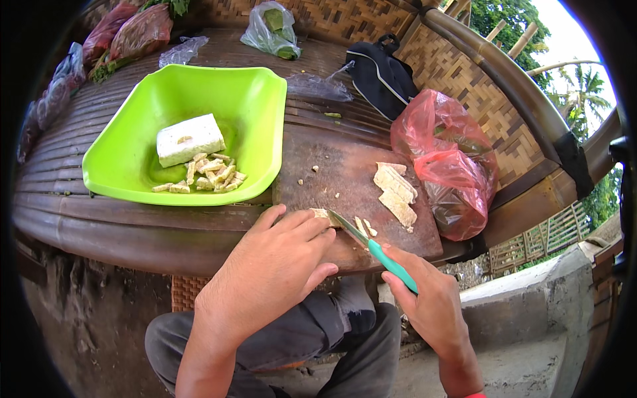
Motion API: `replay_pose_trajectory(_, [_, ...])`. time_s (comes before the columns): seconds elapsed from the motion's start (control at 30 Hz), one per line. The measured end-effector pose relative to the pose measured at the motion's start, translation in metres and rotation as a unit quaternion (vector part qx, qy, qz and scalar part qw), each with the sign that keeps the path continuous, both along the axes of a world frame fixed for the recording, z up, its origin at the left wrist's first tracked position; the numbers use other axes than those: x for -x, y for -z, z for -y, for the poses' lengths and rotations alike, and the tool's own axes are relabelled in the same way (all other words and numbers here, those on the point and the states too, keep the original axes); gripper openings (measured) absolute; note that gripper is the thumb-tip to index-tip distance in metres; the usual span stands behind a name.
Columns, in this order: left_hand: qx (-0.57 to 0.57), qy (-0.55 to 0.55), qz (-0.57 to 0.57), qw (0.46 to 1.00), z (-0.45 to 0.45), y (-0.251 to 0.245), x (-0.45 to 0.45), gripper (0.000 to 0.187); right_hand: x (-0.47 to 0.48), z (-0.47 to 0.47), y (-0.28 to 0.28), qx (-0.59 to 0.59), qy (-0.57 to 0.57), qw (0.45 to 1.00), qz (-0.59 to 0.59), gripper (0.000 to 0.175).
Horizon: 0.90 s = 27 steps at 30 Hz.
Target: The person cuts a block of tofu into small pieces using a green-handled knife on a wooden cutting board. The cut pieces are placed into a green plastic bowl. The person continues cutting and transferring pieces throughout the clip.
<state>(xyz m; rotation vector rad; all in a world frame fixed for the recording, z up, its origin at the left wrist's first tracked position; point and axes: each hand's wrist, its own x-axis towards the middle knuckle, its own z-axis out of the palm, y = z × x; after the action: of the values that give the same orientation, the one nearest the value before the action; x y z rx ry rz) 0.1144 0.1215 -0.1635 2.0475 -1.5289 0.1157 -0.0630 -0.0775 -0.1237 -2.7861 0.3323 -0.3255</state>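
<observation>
My right hand grips the turquoise handle of a small knife. Its blade touches a pale slab of what looks like tempeh near the front edge of a wooden cutting board. The fingers of my left hand press on that slab, partly hiding it. Thin cut strips lie beside the blade, and several larger slices overlap at the board's right. To the left, a lime-green plastic basin holds a white block and a pile of short cut pieces.
Red plastic bags touch the board's right side. Behind stand a black bag and a clear bag with green contents. Bags of greens lie at the back left of the bamboo platform. Woven bamboo walls border it.
</observation>
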Motion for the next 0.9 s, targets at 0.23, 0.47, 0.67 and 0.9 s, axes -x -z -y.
replay_pose_trajectory(0.23, [-0.005, -0.005, -0.020, 1.000, 0.002, -0.004, 0.001, 0.039, 0.003, 0.000, -0.009, 0.010, 0.006, 0.999, -0.032, 0.041])
replay_pose_trajectory(0.47, [0.001, 0.003, 0.001, 1.000, 0.001, -0.002, 0.000, 0.038, 0.020, 0.008, -0.008, 0.029, -0.005, 0.999, 0.033, 0.046])
replay_pose_trajectory(0.67, [0.002, 0.009, -0.008, 1.000, -0.002, -0.004, -0.001, 0.037, 0.013, -0.003, 0.001, -0.041, 0.023, 0.999, 0.021, 0.042])
replay_pose_trajectory(0.9, [0.011, 0.010, -0.008, 1.000, -0.003, -0.004, -0.002, 0.031, -0.002, -0.008, 0.007, -0.035, 0.009, 0.999, 0.014, 0.042])
